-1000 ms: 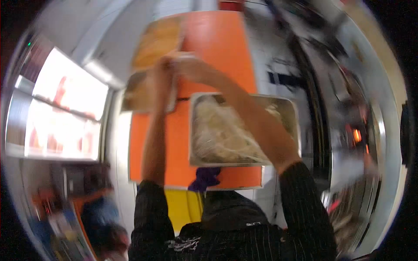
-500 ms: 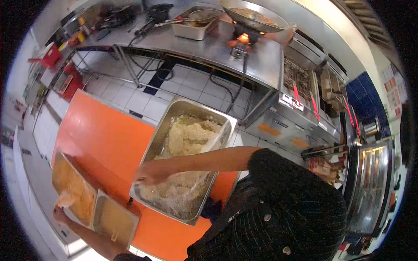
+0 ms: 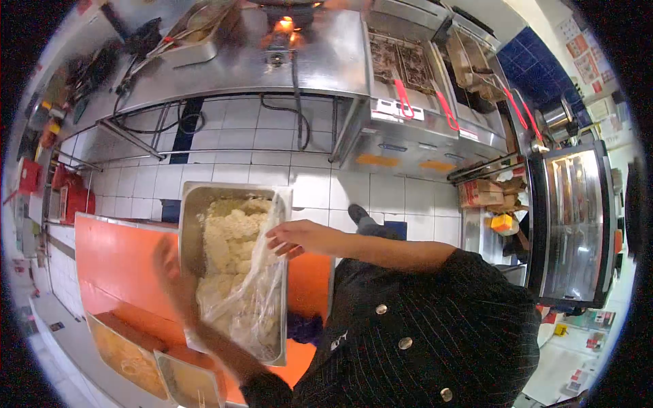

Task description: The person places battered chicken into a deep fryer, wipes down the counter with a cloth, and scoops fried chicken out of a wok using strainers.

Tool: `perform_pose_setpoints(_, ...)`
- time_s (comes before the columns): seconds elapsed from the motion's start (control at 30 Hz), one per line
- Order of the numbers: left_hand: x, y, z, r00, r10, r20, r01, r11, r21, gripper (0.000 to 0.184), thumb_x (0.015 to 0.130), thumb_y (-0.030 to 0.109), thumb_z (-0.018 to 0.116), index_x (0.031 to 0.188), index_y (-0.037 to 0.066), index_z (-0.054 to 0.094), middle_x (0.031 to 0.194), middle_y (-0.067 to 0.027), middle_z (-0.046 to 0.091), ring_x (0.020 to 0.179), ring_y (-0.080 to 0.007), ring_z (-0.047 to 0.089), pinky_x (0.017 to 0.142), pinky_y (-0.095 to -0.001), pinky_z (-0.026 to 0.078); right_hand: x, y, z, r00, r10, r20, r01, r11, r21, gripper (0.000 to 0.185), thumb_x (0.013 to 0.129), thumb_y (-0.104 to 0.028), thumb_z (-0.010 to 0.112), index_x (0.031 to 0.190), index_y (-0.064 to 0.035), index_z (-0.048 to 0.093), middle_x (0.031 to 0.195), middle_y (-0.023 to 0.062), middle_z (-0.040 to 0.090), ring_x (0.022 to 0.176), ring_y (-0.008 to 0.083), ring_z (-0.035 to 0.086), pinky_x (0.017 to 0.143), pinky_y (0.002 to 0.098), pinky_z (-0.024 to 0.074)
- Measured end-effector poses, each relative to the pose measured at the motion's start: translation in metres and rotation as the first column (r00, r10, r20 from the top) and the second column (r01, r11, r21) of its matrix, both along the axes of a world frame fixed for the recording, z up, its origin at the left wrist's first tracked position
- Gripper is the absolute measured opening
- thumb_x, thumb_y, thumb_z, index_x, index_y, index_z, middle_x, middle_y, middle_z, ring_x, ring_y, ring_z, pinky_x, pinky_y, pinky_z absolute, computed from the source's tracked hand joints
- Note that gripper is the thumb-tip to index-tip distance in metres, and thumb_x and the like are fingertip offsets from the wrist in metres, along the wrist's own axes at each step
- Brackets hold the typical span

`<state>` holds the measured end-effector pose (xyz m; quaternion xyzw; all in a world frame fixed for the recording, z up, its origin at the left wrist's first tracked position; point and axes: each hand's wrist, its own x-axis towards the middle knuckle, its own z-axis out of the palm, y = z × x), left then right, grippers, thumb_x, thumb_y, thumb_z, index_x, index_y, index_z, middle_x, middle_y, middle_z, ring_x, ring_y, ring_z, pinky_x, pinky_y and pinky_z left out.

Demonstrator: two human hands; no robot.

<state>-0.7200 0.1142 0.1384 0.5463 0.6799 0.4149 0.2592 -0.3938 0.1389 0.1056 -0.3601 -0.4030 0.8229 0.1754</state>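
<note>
Tray (image 3: 193,241) on orange tabletop (image 3: 126,255), tiled floor (image 3: 388,195) beyond

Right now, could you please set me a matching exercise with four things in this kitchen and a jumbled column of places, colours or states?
Things:
1. Big metal tray
2. Plastic sheet
3. Burner flame
4. Fryer basket handles

Places, colours or states:
A. Red
B. Lit
C. On the orange table
D. Over part of the pale food

Right pairs: 1-C, 2-D, 3-B, 4-A.
</note>
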Motion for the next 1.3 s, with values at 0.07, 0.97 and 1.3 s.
perform_pose_setpoints(0.07, 0.117, 0.044, -0.007, 0.985, -0.142, -0.096, 0.148, 0.987, 0.057, 0.034, 0.091, 0.010, 0.051, 0.124, 0.003, 0.050, 0.121, -0.0131, 0.053, 0.116, -0.0275, 0.047, 0.098, -0.0373, 0.037, 0.015, 0.014, -0.001, 0.970, -0.182, -0.163, 0.139, 0.960, -0.243, 0.046, 0.099, -0.038, 0.041, 0.132, -0.0066, 0.045, 0.124, 0.0100, 0.056, 0.111, 0.0217, 0.056, 0.091, 0.0340, 0.0475)
perform_pose_setpoints(0.97, 0.334, 0.381, -0.161, 0.960, 0.270, 0.075, -0.256, 0.955, -0.150, 0.035, 0.095, 0.029, 0.046, 0.105, -0.001, 0.060, 0.107, -0.0201, 0.058, 0.106, -0.0352, 0.054, 0.092, -0.0418, 0.042, 0.295, 0.314, 0.061, 0.858, -0.425, -0.286, 0.368, 0.900, -0.233, 0.049, 0.097, -0.029, 0.040, 0.134, 0.0036, 0.040, 0.129, 0.0246, 0.051, 0.114, 0.0318, 0.056, 0.096, 0.0384, 0.0450)
perform_pose_setpoints(1.3, 0.057, 0.490, 0.171, 0.733, 0.016, 0.680, -0.629, 0.397, 0.669, 0.049, 0.094, 0.048, 0.036, 0.113, 0.006, 0.051, 0.115, -0.0079, 0.055, 0.110, -0.0220, 0.050, 0.091, -0.0364, 0.036, 0.130, 0.456, 0.054, 0.897, -0.399, -0.190, 0.393, 0.917, -0.073, 0.045, 0.096, -0.029, 0.045, 0.125, 0.0050, 0.048, 0.121, 0.0227, 0.056, 0.105, 0.0295, 0.060, 0.091, 0.0366, 0.0469)
